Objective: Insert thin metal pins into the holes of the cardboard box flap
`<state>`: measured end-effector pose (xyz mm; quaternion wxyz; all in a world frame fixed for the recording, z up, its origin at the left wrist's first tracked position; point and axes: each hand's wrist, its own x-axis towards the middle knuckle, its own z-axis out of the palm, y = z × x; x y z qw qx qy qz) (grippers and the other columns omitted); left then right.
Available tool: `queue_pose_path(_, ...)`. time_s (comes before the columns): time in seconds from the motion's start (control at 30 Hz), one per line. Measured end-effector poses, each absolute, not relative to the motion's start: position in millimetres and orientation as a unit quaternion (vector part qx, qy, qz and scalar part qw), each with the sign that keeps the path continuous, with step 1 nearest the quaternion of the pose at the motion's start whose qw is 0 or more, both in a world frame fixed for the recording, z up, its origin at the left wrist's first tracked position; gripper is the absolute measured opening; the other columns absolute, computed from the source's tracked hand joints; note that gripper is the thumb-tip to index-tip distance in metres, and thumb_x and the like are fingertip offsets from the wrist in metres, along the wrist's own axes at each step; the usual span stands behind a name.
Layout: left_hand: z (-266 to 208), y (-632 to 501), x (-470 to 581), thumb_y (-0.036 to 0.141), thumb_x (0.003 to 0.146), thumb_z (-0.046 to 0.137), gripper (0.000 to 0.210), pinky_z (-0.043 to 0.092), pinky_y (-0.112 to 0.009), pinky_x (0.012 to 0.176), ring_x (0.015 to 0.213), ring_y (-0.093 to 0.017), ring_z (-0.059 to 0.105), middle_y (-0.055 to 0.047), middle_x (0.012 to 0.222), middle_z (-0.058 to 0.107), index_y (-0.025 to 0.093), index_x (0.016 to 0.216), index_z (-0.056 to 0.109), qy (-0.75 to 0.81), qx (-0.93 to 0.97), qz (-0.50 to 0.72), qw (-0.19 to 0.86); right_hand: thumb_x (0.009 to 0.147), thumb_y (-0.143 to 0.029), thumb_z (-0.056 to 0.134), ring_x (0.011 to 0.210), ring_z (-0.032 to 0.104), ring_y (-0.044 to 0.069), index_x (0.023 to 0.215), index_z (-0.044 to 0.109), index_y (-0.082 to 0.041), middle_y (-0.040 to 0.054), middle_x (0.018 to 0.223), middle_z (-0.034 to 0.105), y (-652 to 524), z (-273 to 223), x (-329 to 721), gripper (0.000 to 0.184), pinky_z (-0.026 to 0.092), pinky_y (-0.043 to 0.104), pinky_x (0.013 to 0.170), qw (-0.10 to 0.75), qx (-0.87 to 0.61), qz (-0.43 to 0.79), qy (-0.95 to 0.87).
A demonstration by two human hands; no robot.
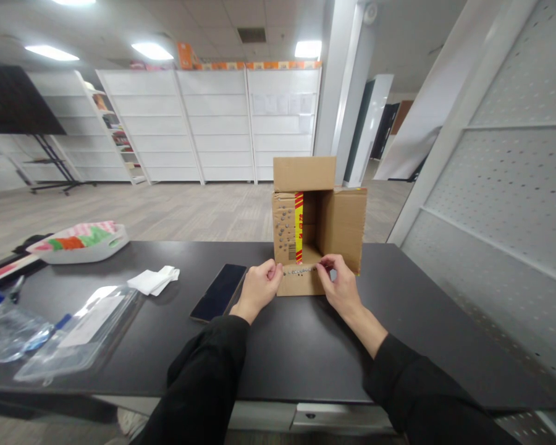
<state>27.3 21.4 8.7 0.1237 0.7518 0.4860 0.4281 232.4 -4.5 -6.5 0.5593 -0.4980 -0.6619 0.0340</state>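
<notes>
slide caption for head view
Left hand and right hand at the lower flap of an open brown cardboard box on a black table.

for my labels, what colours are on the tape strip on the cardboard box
The tape strip is yellow with red stripes and markings, in the head view.

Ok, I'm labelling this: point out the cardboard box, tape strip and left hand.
Cardboard box (343,222), head view: open side flap.
Tape strip (299,228), head view: its middle.
Left hand (260,285), head view: back of hand.
</notes>
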Motion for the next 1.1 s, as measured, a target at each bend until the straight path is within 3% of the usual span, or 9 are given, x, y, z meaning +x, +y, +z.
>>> queue_pose_path(1.1,8.9,22.0,27.1,0.036,0.086,0.045,0.039,0.022,-0.022,0.052,0.048,-0.007,0.029,0.007,0.050,0.029,0.019,0.056,0.027,0.486,0.751,0.430,0.126,0.089,-0.023,0.049,0.075,0.056,0.018,0.087,0.064,-0.018,0.0063,0.085,0.060,-3.4,-12.5,237.6,0.016,0.047,0.032,0.070,0.446,-0.530,0.007,-0.721)
